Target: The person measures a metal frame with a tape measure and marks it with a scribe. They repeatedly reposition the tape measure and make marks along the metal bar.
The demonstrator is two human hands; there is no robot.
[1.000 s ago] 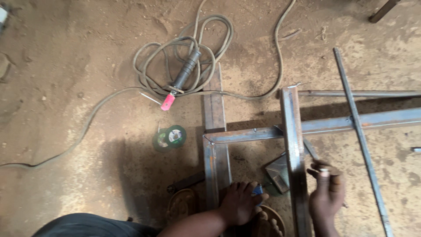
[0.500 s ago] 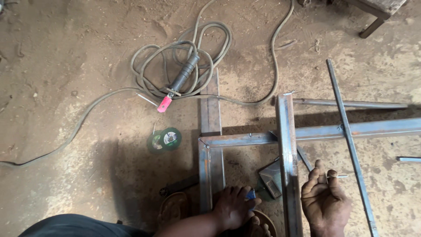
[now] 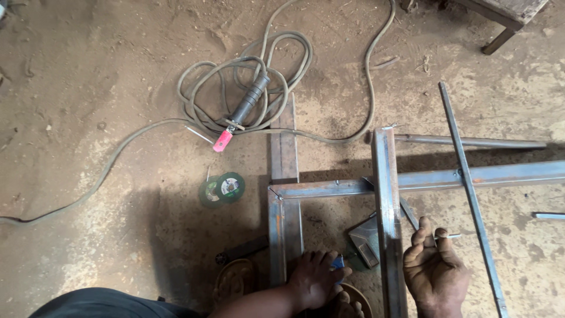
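My left hand (image 3: 313,278) rests on the near end of a rusty square steel tube (image 3: 284,218), with a small blue object (image 3: 337,262) pinched at the thumb. My right hand (image 3: 435,270) lies palm up, fingers curled, just right of a second upright steel tube (image 3: 387,200). A short thin metal rod (image 3: 452,236) sticks out from its fingertips. A cross tube (image 3: 435,178) joins both uprights into a frame on the dirt floor. A small metal angle piece (image 3: 365,241) lies between the two hands.
A welding electrode holder (image 3: 249,101) with a pink tip sits on its coiled cable (image 3: 203,76). Two green cutting discs (image 3: 222,188) lie left of the frame. A thin flat bar (image 3: 468,188), a round bar (image 3: 471,142), a sandal (image 3: 235,281) and a bench leg (image 3: 499,40) are nearby.
My right hand has come down a little beside the upright tube and turned palm up. My left hand has stayed on the tube end.
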